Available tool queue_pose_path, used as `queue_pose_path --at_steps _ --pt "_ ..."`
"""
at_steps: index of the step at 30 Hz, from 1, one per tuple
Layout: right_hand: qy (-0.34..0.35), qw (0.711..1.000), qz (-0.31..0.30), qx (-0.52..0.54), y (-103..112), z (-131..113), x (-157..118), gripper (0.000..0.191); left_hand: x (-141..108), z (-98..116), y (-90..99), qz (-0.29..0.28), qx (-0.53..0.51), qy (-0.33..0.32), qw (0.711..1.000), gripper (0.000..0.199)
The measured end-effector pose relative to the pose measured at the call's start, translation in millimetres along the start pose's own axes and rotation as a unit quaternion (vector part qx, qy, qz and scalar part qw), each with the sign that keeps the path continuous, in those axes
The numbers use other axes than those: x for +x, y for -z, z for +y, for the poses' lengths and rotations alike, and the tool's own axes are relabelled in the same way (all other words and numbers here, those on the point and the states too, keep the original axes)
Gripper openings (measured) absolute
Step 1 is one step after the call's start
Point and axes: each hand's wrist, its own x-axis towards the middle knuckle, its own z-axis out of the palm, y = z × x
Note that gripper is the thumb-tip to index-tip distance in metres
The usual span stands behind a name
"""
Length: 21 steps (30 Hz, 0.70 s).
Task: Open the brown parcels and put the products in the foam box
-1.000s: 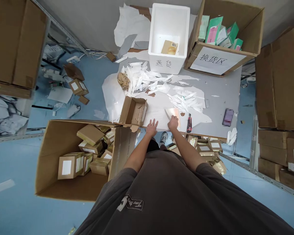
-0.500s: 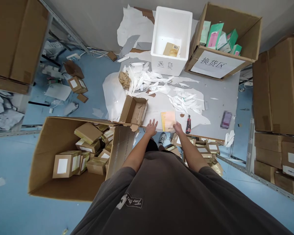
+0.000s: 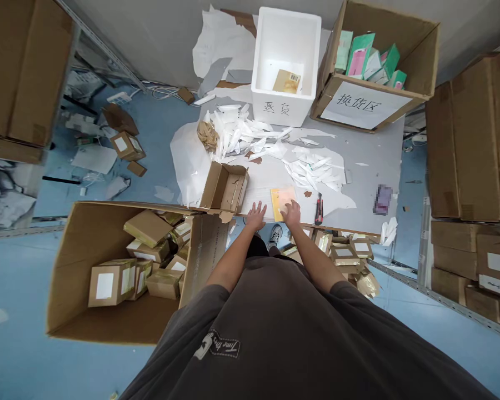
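My left hand (image 3: 256, 215) lies on the table's near edge with its fingers spread, holding nothing. A yellow-and-pink paper slip (image 3: 278, 198) rests flat to its right. My right hand (image 3: 292, 213) is on the slip's lower right part, fingertips bent and apart, touching it from above. A red-and-black box cutter (image 3: 319, 209) lies just right of that hand. Left of my left hand, a small open cardboard box (image 3: 225, 188) stands on the near edge of the table, with nothing visible inside.
White paper strips (image 3: 237, 133) are heaped across the table (image 3: 370, 166). Behind them stand a white foam box (image 3: 285, 105) and a carton (image 3: 416, 55) of green packages. A large carton (image 3: 60, 266) of parcels is at lower left. More parcels (image 3: 345, 254) lie below the table edge.
My right hand has shifted from gripping the slip's right edge to resting over its face. My left hand stays spread on the table. The view has shifted slightly.
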Motion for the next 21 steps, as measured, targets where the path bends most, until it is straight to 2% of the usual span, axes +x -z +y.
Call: queue_pose_path --at_steps 2,5,7,9,12,15,17,18,19,21 --pt "-0.013 0.999 0.019 0.031 6 6 9 0.029 1 -2 -0.4 0.004 0.0 -0.004 1.0 0.101" --pt "-0.052 0.993 0.06 0.086 34 32 22 0.032 1 -3 -0.8 0.007 0.006 -0.004 1.0 0.101" --pt "-0.11 0.983 0.106 0.098 57 56 26 0.034 1 -2 -1.3 0.007 -0.001 -0.005 1.0 0.101" --pt "-0.174 0.97 0.142 0.089 75 79 22 0.03 0 0 -1.4 0.014 -0.012 -0.004 1.0 0.101" --pt "-0.215 0.964 0.137 0.076 87 98 8 0.026 -3 3 1.6 0.025 -0.025 0.004 0.999 0.099" --pt "-0.218 0.955 0.187 0.072 88 95 -5 0.049 -8 8 9.6 0.043 -0.035 0.011 0.998 0.092" --pt "-0.186 0.952 0.23 0.081 85 83 -10 0.059 -11 14 15.5 0.092 -0.051 0.006 0.994 0.081" --pt "-0.156 0.958 0.221 0.094 82 76 -10 0.058 -11 19 17.8 0.119 -0.07 0.006 0.99 0.075" --pt "-0.121 0.968 0.186 0.114 78 68 -10 0.056 -10 25 19.6 0.14 -0.099 0.011 0.985 0.071" --pt "-0.073 0.982 0.075 0.155 66 53 -6 0.051 -3 39 21.0 0.147 -0.199 0.048 0.968 0.064"
